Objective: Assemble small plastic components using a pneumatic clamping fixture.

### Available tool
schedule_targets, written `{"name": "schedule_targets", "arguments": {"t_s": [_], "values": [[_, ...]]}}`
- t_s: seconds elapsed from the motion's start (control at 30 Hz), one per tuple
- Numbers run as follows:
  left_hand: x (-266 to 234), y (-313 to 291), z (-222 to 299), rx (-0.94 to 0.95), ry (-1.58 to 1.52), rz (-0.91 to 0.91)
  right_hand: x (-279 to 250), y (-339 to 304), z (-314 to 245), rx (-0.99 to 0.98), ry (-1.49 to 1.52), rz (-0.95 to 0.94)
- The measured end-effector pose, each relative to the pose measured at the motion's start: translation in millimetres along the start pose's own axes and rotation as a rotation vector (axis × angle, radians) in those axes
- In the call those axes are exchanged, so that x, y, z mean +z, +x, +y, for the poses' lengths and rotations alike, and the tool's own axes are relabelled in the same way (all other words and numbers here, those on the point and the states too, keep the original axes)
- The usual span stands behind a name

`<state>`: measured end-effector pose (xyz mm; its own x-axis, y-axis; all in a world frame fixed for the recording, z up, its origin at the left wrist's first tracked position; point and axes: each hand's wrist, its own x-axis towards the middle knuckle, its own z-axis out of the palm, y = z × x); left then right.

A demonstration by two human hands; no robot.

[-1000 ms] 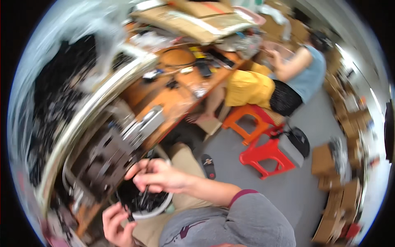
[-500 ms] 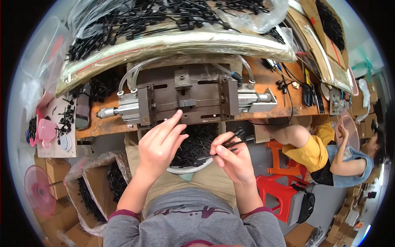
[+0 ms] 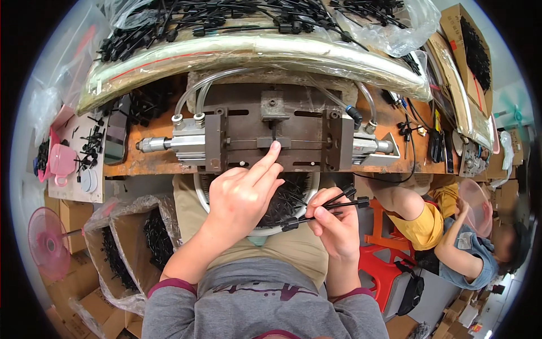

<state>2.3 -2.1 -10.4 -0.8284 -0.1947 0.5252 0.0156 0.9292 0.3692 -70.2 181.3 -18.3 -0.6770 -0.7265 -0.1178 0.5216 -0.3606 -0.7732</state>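
On the wooden bench a dark metal clamping fixture (image 3: 240, 155) carries a small dark block (image 3: 263, 143) at its middle, between two silver pneumatic cylinders. My left hand (image 3: 240, 199) reaches up to it, the index fingertip on or just over the block's front edge. Its other fingers are loosely bent, and nothing shows in them. My right hand (image 3: 339, 229) pinches several thin black plastic rods with thicker ends (image 3: 290, 224), held over the right side of a white basin (image 3: 201, 193). More black rods fill the basin, partly hidden under my left hand.
A heap of black rods (image 3: 226, 20) lies on a plastic-wrapped ledge behind the fixture. Clear air hoses (image 3: 195, 90) arch over it. Lined cartons (image 3: 127, 254) of black parts stand at left, a red stool (image 3: 379, 277) at right. Another person (image 3: 460, 254) sits at far right.
My left index fingertip has moved onto the block's area with the hand shifting right. The rods in my right hand have turned and spread; the whole view has shifted slightly.
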Motion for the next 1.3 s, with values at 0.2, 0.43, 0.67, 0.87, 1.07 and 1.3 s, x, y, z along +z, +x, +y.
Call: {"name": "schedule_targets", "arguments": {"t_s": [0.2,0.43,0.67,0.87,1.07,1.3], "values": [[-2,5,4,-0.001,0.035,-0.021,-3,-1,-6,-0.046,0.025,-0.007],[-21,-4,15,-0.047,-0.243,-0.011,2,-5,-14,-0.104,-0.073,0.093],[-34,-11,34,0.034,-0.465,-0.07,9,0,-6,-0.028,-0.114,0.024],[-37,-18,30,0.069,-0.595,-0.114,11,0,-10,0.03,-0.081,0.016],[-35,-21,25,0.002,-0.798,-0.177,10,4,-10,-0.017,-0.05,-0.002],[-34,-27,16,0.0,-0.819,-0.072,8,8,-3,0.112,0.118,-0.053]]}}
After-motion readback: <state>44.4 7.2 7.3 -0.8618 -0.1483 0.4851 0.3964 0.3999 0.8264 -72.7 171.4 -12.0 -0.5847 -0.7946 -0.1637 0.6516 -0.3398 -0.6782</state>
